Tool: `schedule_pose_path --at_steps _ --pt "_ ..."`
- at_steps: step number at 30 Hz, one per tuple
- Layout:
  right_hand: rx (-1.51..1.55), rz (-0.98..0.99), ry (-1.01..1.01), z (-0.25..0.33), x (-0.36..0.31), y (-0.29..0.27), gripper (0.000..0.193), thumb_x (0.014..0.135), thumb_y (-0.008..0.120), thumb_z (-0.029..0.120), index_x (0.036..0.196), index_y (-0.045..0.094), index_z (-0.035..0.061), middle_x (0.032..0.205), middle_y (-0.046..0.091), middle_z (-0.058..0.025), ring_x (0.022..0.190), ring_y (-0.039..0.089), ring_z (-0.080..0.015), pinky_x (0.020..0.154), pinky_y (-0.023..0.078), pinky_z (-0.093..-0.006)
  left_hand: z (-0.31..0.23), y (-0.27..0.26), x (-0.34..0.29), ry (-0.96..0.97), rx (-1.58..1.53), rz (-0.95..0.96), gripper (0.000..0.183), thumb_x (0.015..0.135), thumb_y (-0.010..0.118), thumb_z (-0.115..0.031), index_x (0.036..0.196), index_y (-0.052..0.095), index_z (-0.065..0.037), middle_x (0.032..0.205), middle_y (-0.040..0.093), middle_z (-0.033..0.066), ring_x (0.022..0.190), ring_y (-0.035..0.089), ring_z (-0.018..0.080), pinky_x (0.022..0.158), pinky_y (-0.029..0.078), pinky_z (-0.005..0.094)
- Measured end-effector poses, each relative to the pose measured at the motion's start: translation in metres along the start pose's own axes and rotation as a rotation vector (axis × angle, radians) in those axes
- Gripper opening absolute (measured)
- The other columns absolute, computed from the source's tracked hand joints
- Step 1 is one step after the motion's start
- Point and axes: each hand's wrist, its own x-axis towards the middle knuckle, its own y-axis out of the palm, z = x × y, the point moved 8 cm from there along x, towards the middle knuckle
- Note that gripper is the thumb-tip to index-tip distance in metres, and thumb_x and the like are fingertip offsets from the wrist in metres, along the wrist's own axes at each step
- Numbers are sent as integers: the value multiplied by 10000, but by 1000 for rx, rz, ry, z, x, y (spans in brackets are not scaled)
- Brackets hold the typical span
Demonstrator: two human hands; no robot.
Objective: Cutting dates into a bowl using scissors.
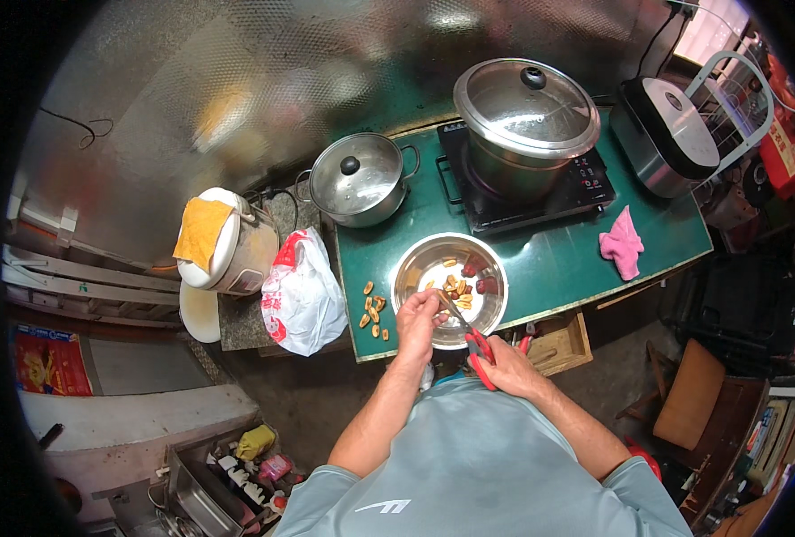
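My right hand is closed round the red handles of a pair of scissors, whose blades point up and left over a steel bowl. At the blade tips my left hand is closed in a pinch above the bowl's left side. What its fingers hold is too small to make out. Inside the bowl lie several tan cut pieces with brown edges and a few dark red dates. More tan pieces are scattered on the green tabletop, left of the bowl.
Behind the bowl, a large lidded pot stands on a black induction cooker. A smaller lidded pot is to its left. A white plastic bag and rice cooker flank the table; a pink cloth lies right. Below is an open drawer.
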Motion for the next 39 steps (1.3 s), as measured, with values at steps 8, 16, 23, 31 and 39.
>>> schedule_pose_path --at_steps 8,16,23,31,39 --pt "-13 -5 26 6 -2 -5 496 885 565 460 1068 545 0 981 628 -191 918 624 -369 820 456 -464 -4 8 -2 21 6 12 199 942 585 -106 1112 593 -5 952 663 71 818 639 120 682 551 246" --pt "29 -21 -16 6 -3 -8 474 890 556 418 1059 543 -24 1017 630 -253 979 614 -416 845 474 -480 -6 10 0 42 3 23 200 942 580 -87 1113 577 17 943 662 87 812 640 130 692 555 258" --pt "-18 -52 -44 1 5 -8 447 873 592 391 1037 562 -24 979 643 -261 946 615 -429 810 481 -488 -8 0 8 96 60 0 168 922 603 -80 1055 607 24 887 666 79 748 641 123 641 558 242" --pt "32 -22 18 0 6 -13 403 871 614 379 918 614 -21 897 660 -245 904 626 -428 775 482 -488 -17 -14 10 29 145 18 174 916 613 -114 1040 622 8 870 666 69 738 641 115 631 553 237" --pt "291 -129 79 -52 22 0 330 895 627 323 840 612 -2 696 617 -120 645 592 -206 607 456 -359 -55 -99 23 261 459 -251 188 907 623 -142 1039 628 -9 865 664 28 703 597 81 576 465 215"
